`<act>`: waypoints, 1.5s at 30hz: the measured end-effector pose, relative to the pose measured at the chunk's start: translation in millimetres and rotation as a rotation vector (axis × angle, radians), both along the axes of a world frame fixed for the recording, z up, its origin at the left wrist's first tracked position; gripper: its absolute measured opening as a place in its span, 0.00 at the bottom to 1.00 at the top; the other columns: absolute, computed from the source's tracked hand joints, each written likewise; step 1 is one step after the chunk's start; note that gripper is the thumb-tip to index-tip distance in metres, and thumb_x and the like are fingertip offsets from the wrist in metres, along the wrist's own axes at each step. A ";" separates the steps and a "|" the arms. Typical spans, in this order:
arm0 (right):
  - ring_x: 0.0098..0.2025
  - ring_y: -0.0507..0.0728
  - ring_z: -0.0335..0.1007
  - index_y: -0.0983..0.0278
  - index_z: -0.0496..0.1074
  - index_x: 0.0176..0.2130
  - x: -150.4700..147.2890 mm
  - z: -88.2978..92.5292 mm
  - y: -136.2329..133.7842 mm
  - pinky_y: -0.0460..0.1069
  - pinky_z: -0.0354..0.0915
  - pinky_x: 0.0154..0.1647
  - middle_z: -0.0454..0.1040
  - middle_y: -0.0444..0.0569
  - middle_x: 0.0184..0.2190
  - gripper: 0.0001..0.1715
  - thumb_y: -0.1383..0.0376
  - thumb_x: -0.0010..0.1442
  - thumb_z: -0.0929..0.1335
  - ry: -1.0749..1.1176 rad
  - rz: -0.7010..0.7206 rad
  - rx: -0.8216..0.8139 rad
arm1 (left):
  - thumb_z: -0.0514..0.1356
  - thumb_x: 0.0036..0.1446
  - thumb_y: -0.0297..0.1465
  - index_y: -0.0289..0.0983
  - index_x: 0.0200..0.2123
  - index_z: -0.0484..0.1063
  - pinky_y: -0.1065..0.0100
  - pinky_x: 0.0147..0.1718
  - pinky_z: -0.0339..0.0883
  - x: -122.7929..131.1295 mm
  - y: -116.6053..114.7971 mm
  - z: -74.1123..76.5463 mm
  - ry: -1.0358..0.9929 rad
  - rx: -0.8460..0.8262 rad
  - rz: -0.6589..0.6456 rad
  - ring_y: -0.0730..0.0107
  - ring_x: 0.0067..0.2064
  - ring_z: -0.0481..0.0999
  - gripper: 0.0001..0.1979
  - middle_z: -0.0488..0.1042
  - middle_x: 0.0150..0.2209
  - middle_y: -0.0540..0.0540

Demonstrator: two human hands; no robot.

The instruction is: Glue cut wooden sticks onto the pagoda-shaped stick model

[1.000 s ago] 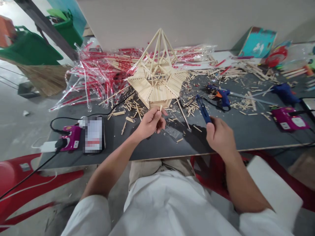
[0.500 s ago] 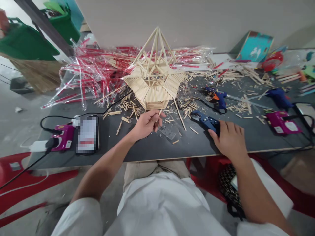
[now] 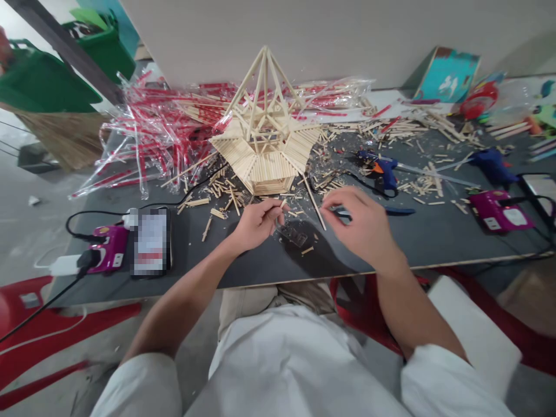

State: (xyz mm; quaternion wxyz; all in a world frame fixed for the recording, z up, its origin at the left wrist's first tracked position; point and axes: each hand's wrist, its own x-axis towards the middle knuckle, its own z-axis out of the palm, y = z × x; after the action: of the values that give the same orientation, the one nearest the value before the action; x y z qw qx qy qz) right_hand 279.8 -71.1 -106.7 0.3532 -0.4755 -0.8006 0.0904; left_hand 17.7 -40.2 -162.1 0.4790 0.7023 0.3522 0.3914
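Observation:
My left hand [image 3: 256, 223] is closed in a pinch on a short wooden stick [image 3: 282, 204] just in front of a stick-built hexagonal roof model [image 3: 264, 147] on the dark table [image 3: 434, 237]. My right hand [image 3: 362, 226] hovers over the table to the right of the left hand, fingers loosely spread and pointing left, holding nothing. A blue cutter [image 3: 397, 211] lies on the table just behind the right hand. Cut stick pieces [image 3: 226, 194] litter the table around the model.
A heap of red-and-clear wrappers [image 3: 160, 133] lies at the back left. Two blue glue guns [image 3: 384, 168] [image 3: 493, 162], two purple devices [image 3: 106, 252] [image 3: 499, 211] with cables and a phone [image 3: 150, 240] are on the table. Green bins [image 3: 39, 81] stand far left.
My right hand set the blue cutter down on the table, let go of it and moved left toward my left hand. The left hand stayed put with its stick.

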 end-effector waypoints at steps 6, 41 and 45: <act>0.46 0.57 0.75 0.58 0.68 0.42 -57.1 -12.0 31.4 0.54 0.71 0.50 0.77 0.49 0.41 0.05 0.68 0.72 0.66 0.168 0.276 0.033 | 0.51 0.75 0.43 0.37 0.35 0.71 0.73 0.25 0.63 0.0 -2.2 5.1 0.076 0.012 0.010 0.78 0.20 0.70 0.20 0.75 0.27 0.50; 0.38 0.54 0.65 0.57 0.56 0.38 -61.7 -58.6 40.1 0.53 0.65 0.42 0.65 0.46 0.39 0.13 0.75 0.67 0.62 0.370 0.330 -0.051 | 0.52 0.73 0.42 0.35 0.38 0.72 0.74 0.25 0.62 7.3 -4.3 8.6 0.134 -0.046 0.024 0.76 0.23 0.70 0.18 0.74 0.26 0.50; 0.38 0.55 0.65 0.56 0.56 0.39 -62.7 -60.2 41.5 0.53 0.65 0.40 0.64 0.46 0.39 0.13 0.75 0.68 0.62 0.391 0.340 -0.060 | 0.52 0.73 0.44 0.36 0.37 0.71 0.74 0.25 0.62 7.7 -3.8 6.7 0.142 -0.040 0.043 0.76 0.23 0.70 0.19 0.75 0.26 0.49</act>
State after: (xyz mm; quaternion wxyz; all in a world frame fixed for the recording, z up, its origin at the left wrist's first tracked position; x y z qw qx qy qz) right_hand 217.1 -29.7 -166.8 0.4665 -0.3179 -0.7825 0.2625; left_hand 25.4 -44.0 -155.4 0.4583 0.7108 0.4083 0.3435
